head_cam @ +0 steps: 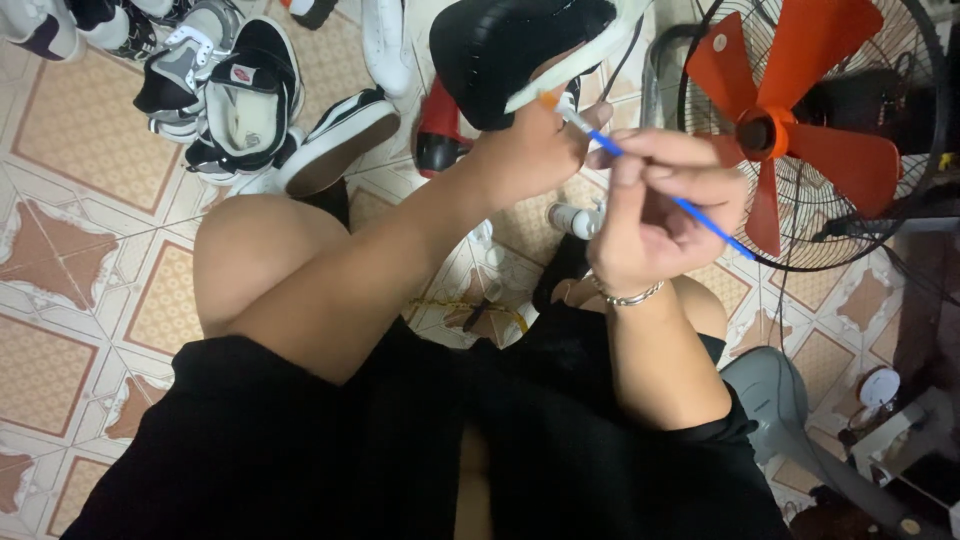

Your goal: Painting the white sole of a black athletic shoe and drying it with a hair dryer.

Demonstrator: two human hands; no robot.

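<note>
My left hand (535, 145) holds up a black shoe (505, 55) with a white sole edge, gripping it from below. A thin blue-handled paintbrush (690, 210) is pinched in my right hand (655, 215), a bracelet on that wrist. The brush's orange-tipped bristle end (550, 100) touches the shoe's white sole rim, close to my left fingers. I sit with both knees bent, black clothing over my lap.
Several black-and-white sneakers (240, 95) lie piled on the patterned tile floor at upper left. A floor fan with orange blades (800, 130) stands at right. A small white bottle (572, 218) and a red object (440, 125) sit on the floor beyond my knees.
</note>
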